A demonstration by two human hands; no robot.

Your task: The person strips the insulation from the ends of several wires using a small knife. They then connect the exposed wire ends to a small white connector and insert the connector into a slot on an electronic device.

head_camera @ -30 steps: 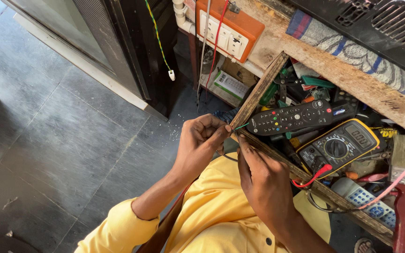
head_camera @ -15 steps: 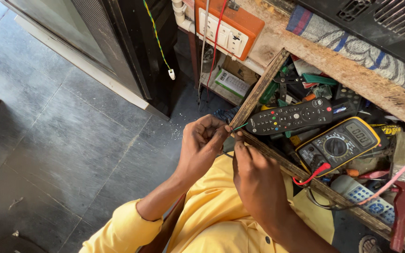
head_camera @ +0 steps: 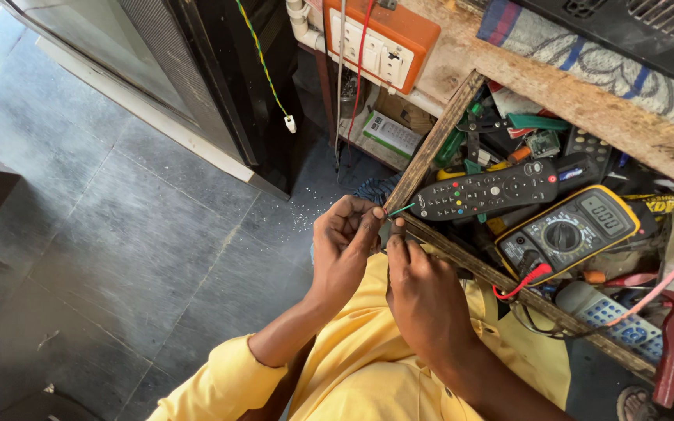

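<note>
Head view: both hands' fingers pinch thin green wire.

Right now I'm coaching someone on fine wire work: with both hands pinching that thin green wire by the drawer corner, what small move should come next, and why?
Probably draw the green wire slightly toward the body. The left hand pinches its end, the right hand meets it below, and both are crowded against the wooden drawer frame, with a black remote just beyond.

Head camera, steeply downward, close.
</note>
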